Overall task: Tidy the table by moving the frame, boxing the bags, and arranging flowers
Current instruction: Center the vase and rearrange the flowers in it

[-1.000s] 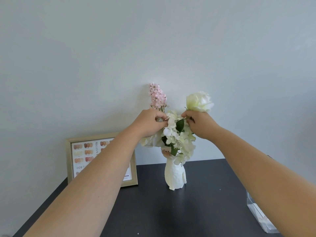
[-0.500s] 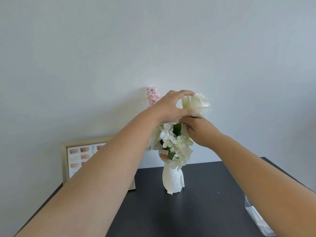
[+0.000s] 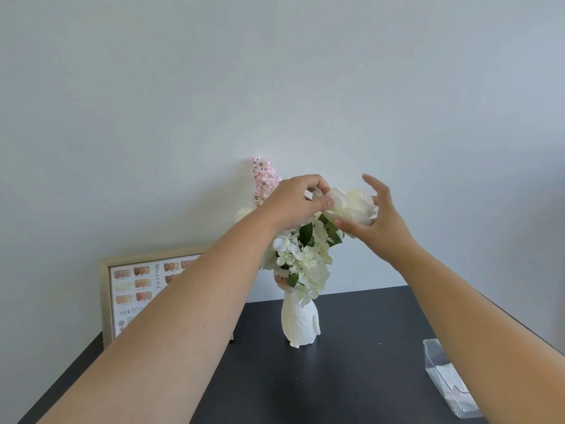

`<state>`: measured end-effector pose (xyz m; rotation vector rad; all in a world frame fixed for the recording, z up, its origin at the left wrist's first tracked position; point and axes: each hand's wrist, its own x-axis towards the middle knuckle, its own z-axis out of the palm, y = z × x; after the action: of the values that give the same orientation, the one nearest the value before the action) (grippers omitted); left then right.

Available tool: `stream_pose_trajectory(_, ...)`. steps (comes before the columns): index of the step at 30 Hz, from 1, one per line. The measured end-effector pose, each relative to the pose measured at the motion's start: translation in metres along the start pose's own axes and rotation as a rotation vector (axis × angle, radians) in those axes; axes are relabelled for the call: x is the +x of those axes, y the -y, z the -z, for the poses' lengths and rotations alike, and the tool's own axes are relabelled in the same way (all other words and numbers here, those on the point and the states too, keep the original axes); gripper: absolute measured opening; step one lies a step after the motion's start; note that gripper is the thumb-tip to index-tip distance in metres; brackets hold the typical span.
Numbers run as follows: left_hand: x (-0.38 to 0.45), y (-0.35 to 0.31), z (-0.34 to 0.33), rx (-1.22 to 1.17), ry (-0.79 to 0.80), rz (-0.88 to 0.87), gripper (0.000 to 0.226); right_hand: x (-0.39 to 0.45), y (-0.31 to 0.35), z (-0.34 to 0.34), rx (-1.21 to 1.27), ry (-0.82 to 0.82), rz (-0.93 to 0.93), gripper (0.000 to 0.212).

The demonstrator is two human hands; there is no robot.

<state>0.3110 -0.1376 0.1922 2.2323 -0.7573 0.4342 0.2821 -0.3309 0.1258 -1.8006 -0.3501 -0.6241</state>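
Note:
A white vase [image 3: 301,325] stands at the back middle of the dark table [image 3: 351,368] and holds a bunch of white hydrangea blooms [image 3: 305,258], a pink flower spike [image 3: 264,175] and a large cream rose [image 3: 354,206]. My left hand [image 3: 293,203] pinches the rose's left petals between thumb and fingers. My right hand [image 3: 379,221] cups the rose from the right and below, with its fingers spread. A gold picture frame [image 3: 105,292] with a nail-colour chart leans on the wall at the back left, partly hidden by my left forearm.
A clear plastic box [image 3: 443,374] with white contents sits at the table's right edge, partly behind my right forearm. A plain pale wall rises right behind the vase and frame. The table's left edge runs diagonally at lower left.
My left hand rose from the hydrangea to the rose and now pinches its petals. My right hand came up from the stem below the rose and spread its fingers around the bloom.

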Motion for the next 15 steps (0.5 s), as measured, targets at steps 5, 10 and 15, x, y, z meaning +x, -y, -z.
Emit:
stream_pose_trajectory(5,-0.019,-0.003,0.005,-0.087,0.000,0.028,0.041,0.009,-0.010,-0.007,0.166,0.083,-0.037,0.047)
stream_pose_trajectory(10,-0.050,0.010,0.020,0.273,0.105,0.030,0.059,0.011,-0.015,-0.008,0.178,0.032,-0.035,0.042)
stream_pose_trajectory(15,-0.064,0.010,0.002,0.584,0.181,-0.024,0.040,0.012,-0.020,-0.011,0.323,-0.053,-0.092,0.044)
